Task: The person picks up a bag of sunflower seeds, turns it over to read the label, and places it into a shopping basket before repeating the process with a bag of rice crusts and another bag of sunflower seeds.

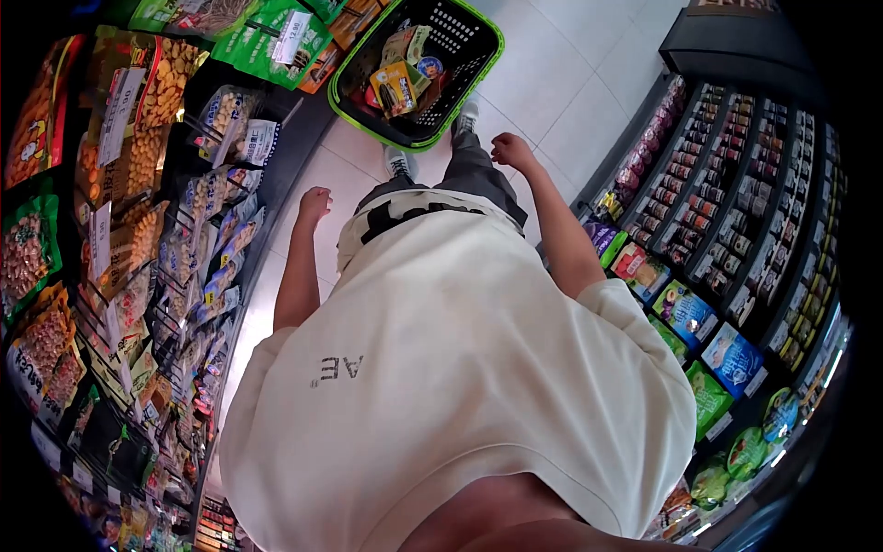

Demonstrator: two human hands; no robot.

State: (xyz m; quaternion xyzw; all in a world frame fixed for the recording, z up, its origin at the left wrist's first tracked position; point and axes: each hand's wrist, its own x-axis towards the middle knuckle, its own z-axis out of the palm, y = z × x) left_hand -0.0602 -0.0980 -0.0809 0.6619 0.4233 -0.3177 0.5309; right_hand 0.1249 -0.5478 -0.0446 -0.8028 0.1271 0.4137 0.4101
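Note:
My left hand hangs beside my left hip with its fingers curled closed; I see nothing in it. On the other side, my right hand is held out from my right thigh, its fingers loosely bent and apart, holding nothing. Ahead of my feet is a black shopping basket with a bright green rim, touched by neither hand. Inside it lie a yellow-orange package, a pale packet and a small round blue-topped item.
Bagged nuts and snacks hang on racks along my left. Tiered shelves with rows of small jars or cans stand to my right, with colourful snack bags at their near end. Pale floor tiles run between them.

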